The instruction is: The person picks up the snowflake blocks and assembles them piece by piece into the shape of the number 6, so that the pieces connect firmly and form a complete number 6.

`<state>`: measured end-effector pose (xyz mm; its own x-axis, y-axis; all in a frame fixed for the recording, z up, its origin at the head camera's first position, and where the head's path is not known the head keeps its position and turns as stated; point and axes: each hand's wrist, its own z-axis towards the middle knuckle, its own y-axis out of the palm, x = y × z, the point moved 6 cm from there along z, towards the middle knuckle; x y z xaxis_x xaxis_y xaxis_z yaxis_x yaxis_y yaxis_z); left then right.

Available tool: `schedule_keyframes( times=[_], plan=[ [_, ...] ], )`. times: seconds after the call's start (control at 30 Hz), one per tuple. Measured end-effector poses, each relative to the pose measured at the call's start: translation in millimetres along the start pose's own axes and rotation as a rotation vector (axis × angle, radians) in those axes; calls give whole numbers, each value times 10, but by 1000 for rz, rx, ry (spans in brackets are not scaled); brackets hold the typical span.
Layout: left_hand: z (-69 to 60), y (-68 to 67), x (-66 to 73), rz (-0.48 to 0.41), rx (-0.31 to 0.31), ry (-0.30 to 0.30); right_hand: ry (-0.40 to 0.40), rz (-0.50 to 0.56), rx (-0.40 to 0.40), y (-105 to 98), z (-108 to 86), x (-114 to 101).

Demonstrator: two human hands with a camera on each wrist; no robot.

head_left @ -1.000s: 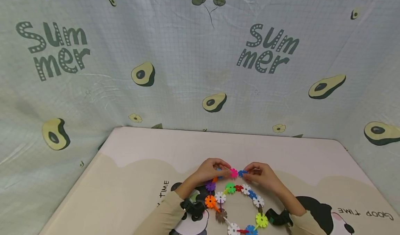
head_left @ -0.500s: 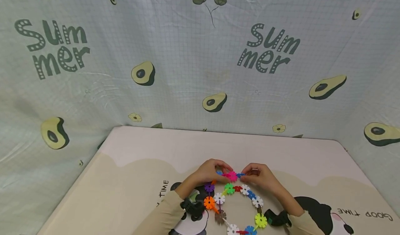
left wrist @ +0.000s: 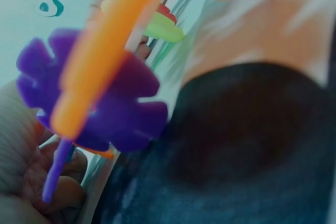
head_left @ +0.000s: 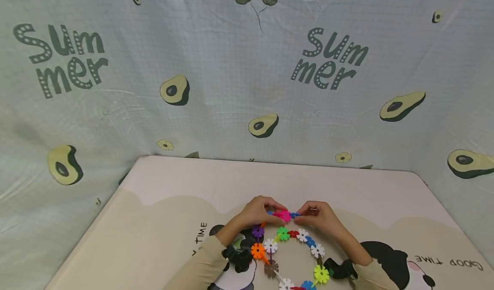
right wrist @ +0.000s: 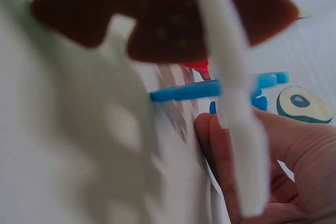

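Observation:
In the head view my left hand (head_left: 259, 211) pinches a pink snowflake disc (head_left: 284, 216) between thumb and fingers. My right hand (head_left: 321, 216) pinches a blue snowflake disc (head_left: 295, 215), seen nearly edge-on against the pink one. How deep their slots meet cannot be made out. From the pink end the linked chain runs down past a purple disc (head_left: 257, 231) and an orange disc (head_left: 257, 251) to a brown disc (head_left: 271, 268). The left wrist view shows the purple disc (left wrist: 131, 114) close up, and the right wrist view has a brown disc (right wrist: 168, 30) across its top.
Below the hands lies a ring of linked discs, among them a green disc (head_left: 283, 233), a white disc (head_left: 317, 250) and a yellow disc (head_left: 321, 274). Its lower end is cut off by the frame. A printed mat (head_left: 173, 230) covers the table, with a patterned curtain (head_left: 216, 67) behind.
Both hands have drawn slightly closer together, the right one shifting left. The blue disc has turned more edge-on and sits nearer the pink disc. The ring has hardly moved.

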<state>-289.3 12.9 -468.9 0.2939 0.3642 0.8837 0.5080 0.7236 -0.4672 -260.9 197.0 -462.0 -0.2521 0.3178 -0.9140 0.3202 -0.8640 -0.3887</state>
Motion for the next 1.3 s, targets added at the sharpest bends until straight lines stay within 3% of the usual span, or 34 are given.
schedule_keyframes(
  times=[0.2,0.57,0.8,0.97,1.3],
  plan=[
    [-2,-6,11,-21,-14,24,-38,-4,10,-1,16,11],
    [-13,-19,16,-19,-33,67,-11,-27,-17,9,74,19],
    [-8,-11,-5,-92,-35,87,-20,-1,-24,10,86,17],
    [-13,-5,-19,-94,-44,89,-42,-7,-56,27,116,-4],
    [-5,-8,-8,-120,-42,97,1,40,-32,33,91,14]
  ],
)
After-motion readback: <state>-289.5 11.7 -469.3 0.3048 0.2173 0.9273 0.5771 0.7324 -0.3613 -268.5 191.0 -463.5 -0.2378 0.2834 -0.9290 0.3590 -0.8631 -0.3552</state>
